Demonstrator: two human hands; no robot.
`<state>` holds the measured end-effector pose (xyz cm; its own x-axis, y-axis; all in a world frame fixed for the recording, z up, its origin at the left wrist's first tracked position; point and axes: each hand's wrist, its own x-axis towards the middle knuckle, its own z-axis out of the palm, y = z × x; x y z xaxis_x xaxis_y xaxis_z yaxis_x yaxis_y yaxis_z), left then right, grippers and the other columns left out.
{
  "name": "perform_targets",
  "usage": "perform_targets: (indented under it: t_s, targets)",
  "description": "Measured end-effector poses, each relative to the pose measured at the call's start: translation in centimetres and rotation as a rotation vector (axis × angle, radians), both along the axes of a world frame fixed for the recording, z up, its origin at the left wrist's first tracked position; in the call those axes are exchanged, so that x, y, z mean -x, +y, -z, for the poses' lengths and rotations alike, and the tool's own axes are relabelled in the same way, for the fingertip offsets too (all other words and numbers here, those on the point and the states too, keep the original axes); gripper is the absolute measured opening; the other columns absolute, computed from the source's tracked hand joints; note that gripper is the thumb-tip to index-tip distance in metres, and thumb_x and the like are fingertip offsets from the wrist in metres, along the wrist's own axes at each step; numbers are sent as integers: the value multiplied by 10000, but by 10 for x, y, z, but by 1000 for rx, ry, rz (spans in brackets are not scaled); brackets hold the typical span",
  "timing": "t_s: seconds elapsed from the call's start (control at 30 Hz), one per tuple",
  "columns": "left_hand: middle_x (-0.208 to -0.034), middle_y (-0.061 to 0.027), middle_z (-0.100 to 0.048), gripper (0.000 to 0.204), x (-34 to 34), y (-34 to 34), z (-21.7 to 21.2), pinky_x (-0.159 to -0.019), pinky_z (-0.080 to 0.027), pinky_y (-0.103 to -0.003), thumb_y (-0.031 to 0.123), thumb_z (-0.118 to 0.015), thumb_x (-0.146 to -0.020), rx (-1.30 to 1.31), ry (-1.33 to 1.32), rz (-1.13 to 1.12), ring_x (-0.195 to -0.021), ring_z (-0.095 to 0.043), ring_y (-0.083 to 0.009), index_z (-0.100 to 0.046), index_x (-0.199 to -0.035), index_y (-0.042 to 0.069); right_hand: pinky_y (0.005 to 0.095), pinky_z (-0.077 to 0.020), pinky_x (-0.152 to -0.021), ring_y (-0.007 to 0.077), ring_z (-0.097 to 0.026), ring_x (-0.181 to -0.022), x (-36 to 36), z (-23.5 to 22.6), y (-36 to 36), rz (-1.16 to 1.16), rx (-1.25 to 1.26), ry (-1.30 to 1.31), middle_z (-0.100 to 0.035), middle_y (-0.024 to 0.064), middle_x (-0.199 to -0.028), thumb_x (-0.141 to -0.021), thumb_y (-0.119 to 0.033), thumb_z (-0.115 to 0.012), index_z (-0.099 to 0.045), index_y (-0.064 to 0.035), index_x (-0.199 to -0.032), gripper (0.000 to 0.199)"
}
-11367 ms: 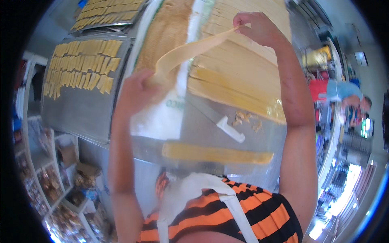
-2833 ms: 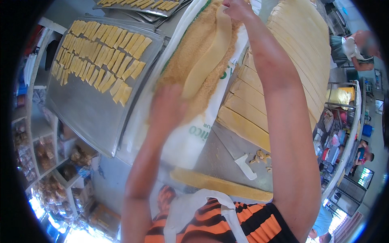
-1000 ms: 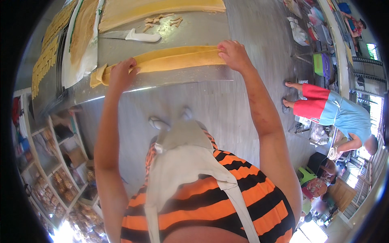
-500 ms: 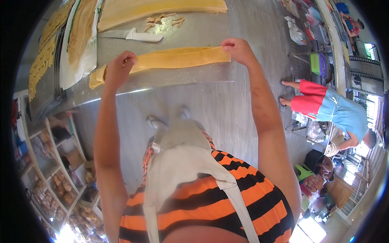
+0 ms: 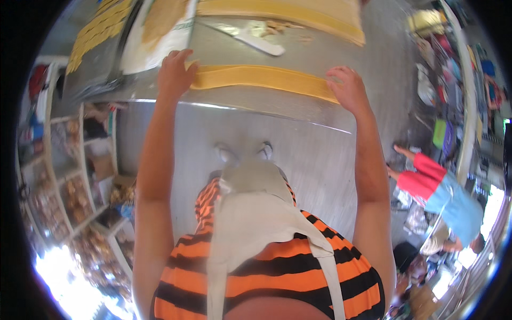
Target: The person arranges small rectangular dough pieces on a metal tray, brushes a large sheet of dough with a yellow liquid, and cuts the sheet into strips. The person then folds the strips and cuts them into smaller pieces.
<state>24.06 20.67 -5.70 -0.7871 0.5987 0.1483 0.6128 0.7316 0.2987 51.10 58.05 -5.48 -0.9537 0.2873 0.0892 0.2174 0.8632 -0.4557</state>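
Observation:
A long, flat yellow strip of dough (image 5: 261,78) lies along the near side of the metal table, running from one hand to the other. My left hand (image 5: 177,76) is at its left end, fingers stretched forward and the thumb apart, touching the dough's edge. Over the right end is my right hand (image 5: 349,89), fingers loosely bent and apart; part of that end is hidden beneath it. Beyond the strip is a knife with a white handle (image 5: 260,44), its blade pointing left. Dough scraps (image 5: 280,26) lie past the knife, and a larger yellow dough sheet (image 5: 298,20) behind them.
A white cloth with brown residue (image 5: 157,40) lies at the table's left, beside a tray of cut yellow pieces (image 5: 101,29). Shelves with bagged goods (image 5: 77,197) stand at lower left. A person in a blue top and red shorts (image 5: 453,205) is at right.
The strip's folded left end now lies flatter. Both hands have loosened from a pinch to parted fingers. The view has shifted, so the table and knife appear farther right.

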Motion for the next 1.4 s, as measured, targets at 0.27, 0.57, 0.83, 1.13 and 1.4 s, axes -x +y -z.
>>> perform_targets:
  t_s: [0.27, 0.57, 0.83, 1.13, 1.4]
  targets:
    - [-1186, -182, -647, 530, 12, -2, 5, -947, -509, -483, 335, -687, -852, 283, -179, -80, -1128, -615, -383, -573, -1316, 107, 463, -432, -1003, 299, -574, -1172, 113, -1, -147, -387, -55, 32, -634, 119, -1246, -784, -286, -769, -652, -104, -1235, 500]
    - [-1045, -177, -704, 367, 12, -37, 27, -855, -536, -347, 27, -611, -833, -730, -304, -318, -964, -691, -330, -642, -1198, 38, 461, -402, -1018, 278, -555, -1168, 144, 6, -190, -234, -52, -80, -609, 95, -1193, -774, -306, -785, -646, -127, -1238, 516]
    - [-1223, -88, -648, 435, 21, -67, 23, -962, -499, -412, 132, -751, -764, -253, -136, 16, -1139, -606, -312, -685, -1194, 124, 456, -380, -1040, 290, -543, -1207, 145, 4, -193, -246, -121, -124, -604, 94, -1253, -761, -317, -802, -615, -118, -1275, 582]
    - [-1299, -62, -599, 624, 38, -65, 10, -1022, -454, -428, 145, -819, -697, 43, -141, 311, -1241, -529, -298, -615, -1287, 147, 472, -387, -997, 299, -550, -1200, 160, 12, -210, -230, -159, -165, -603, 102, -1252, -729, -319, -795, -614, -112, -1231, 573]
    - [-1217, -79, -627, 520, 48, -54, -20, -975, -472, -433, 151, -801, -729, -105, -171, 374, -1172, -559, -321, -641, -1223, 113, 422, -471, -935, 296, -609, -1142, 152, -16, -178, -13, 36, -160, -641, 124, -1251, -779, -256, -759, -649, -121, -1260, 512]
